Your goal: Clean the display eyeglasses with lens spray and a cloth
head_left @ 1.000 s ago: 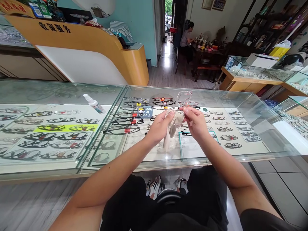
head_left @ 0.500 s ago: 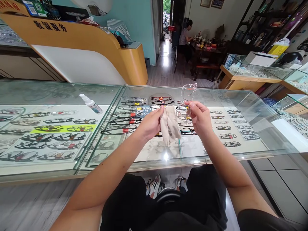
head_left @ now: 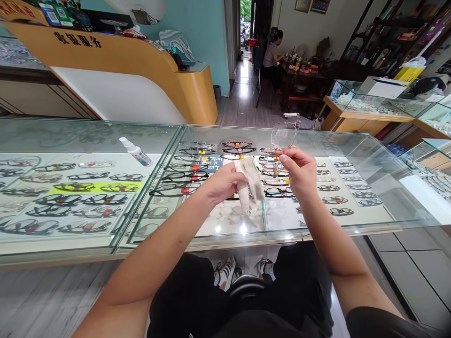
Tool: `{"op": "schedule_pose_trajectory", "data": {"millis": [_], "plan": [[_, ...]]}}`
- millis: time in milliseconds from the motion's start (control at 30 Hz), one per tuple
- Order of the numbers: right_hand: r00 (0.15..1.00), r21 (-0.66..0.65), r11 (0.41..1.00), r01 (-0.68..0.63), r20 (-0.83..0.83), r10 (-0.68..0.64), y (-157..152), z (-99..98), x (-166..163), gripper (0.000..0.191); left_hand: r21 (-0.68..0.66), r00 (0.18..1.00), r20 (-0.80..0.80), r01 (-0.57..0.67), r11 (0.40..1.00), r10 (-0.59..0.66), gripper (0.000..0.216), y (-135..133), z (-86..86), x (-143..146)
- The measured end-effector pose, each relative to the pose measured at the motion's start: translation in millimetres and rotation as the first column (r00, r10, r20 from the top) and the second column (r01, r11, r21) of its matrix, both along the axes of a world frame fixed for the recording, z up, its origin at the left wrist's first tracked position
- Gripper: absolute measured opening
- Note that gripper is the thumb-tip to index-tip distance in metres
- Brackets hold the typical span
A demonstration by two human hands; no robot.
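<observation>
A beige cleaning cloth [head_left: 251,188] hangs from my left hand [head_left: 225,182], pinched between thumb and fingers above the glass counter. To its right, my right hand [head_left: 299,168] is closed on a pair of clear-framed eyeglasses [head_left: 283,123], raised with one lens up and the other part low beside the fingers. Cloth and eyeglasses are apart. Beneath both hands, rows of eyeglass frames [head_left: 185,177] lie inside the glass display case [head_left: 243,229]. On the glass to the left stands a white spray bottle [head_left: 136,152].
A wooden cashier counter [head_left: 193,89] rises beyond the case on the left. In the back, a person [head_left: 273,56] sits at a cluttered table [head_left: 303,70]. More display cases [head_left: 369,112] stand at the right. Behind the case a floor passage [head_left: 243,94] leads to a doorway.
My right hand has moved slightly right with the eyeglasses, which have turned and now sit farther from the cloth. My left thumb has shifted down across the cloth, whose upper part is spread out more.
</observation>
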State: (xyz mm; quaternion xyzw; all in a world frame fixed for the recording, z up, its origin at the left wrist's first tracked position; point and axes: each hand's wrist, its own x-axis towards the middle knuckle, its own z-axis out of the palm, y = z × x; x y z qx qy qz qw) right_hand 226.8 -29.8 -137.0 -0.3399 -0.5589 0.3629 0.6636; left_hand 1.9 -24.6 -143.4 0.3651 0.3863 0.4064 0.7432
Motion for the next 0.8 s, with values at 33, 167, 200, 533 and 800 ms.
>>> {"op": "schedule_pose_trajectory", "data": {"millis": [33,167,200,533,800], "plan": [[1.0,0.025,1.0,0.002,0.029,-0.002,-1,0.2,0,0.014,0.013,1.0,-0.01,0.005,1.0,-0.004,0.038,0,0.3,0],[0.984,0.149,0.988,0.034,0.17,-0.059,-4,-0.6,-1,0.006,-0.005,1.0,-0.013,-0.024,1.0,0.023,0.038,3,0.5,2],[0.978,0.185,0.981,0.05,0.189,-0.085,-4,-1.0,-1,0.006,-0.019,0.999,-0.025,-0.036,0.999,0.035,0.037,4,0.2,2],[0.764,0.627,0.778,-0.043,0.523,-0.378,-9,-5.5,-7,0.013,-0.153,0.996,-0.041,0.075,0.985,-0.082,0.013,10,-0.4,-5],[0.525,0.733,0.618,-0.284,0.658,-0.539,-25,-10.5,-21,0.012,-0.148,0.939,-0.023,0.336,0.93,-0.343,0.024,35,-8.4,-38]]}}
